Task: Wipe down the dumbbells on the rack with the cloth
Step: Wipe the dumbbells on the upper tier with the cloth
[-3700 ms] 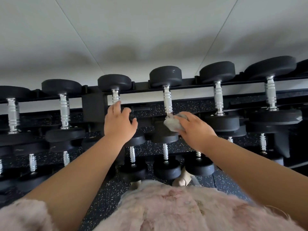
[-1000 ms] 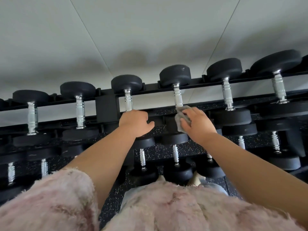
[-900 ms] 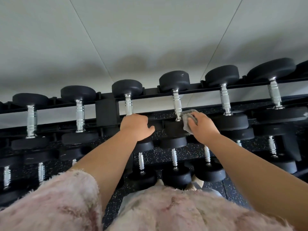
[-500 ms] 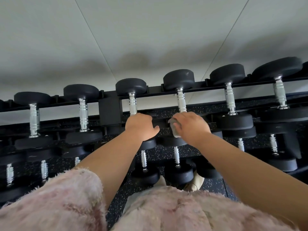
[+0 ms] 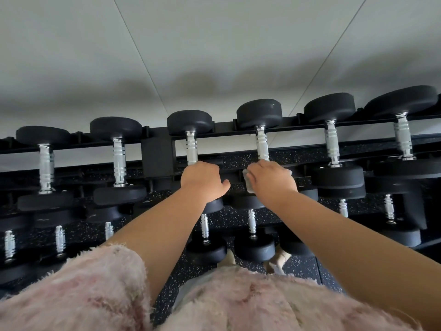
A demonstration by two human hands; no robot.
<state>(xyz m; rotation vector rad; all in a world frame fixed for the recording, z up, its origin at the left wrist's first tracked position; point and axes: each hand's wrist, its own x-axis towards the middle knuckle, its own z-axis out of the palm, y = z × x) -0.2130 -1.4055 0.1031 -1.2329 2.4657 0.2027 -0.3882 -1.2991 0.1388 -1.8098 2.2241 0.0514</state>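
Dumbbells (image 5: pixel 331 144) lie side by side on the top tier of the rack (image 5: pixel 157 154). Their long axes run from its front rail to its rear rail. Right hand (image 5: pixel 270 180) grasps the cloth (image 5: pixel 248 183), which is pressed against the front-rail end of the centre dumbbell (image 5: pixel 262 145). Left hand (image 5: pixel 202 180) has its fingers curled over the front-rail end of the neighbouring dumbbell (image 5: pixel 192 149).

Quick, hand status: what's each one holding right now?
Left hand: fingers curled round a top-row dumbbell at its handle's near end.
Right hand: grips the cloth, pressed on the next dumbbell.
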